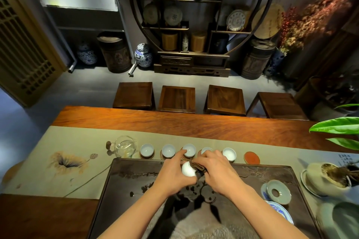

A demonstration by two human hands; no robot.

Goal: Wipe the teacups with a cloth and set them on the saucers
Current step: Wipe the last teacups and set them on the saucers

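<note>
My left hand [172,172] grips a white teacup [188,169] above the far edge of the dark tea tray [124,184], its index finger stretched forward. My right hand [217,170] holds a brown cloth [198,167] pressed against that cup. Behind my hands a row of white teacups stands on round saucers along the table runner: one at the left [147,150], a second [168,150], a third [189,150], a fourth [206,150] half hidden by my right fingers, and a fifth [229,154]. A red saucer [252,157] lies bare at the right end of the row.
A glass pitcher [125,146] stands left of the cups. On the tray's right side sit a celadon strainer [278,192] and a blue-and-white dish [279,210]. A potted plant [328,177] and green leaves [338,125] are at the right. Several wooden stools line the table's far side.
</note>
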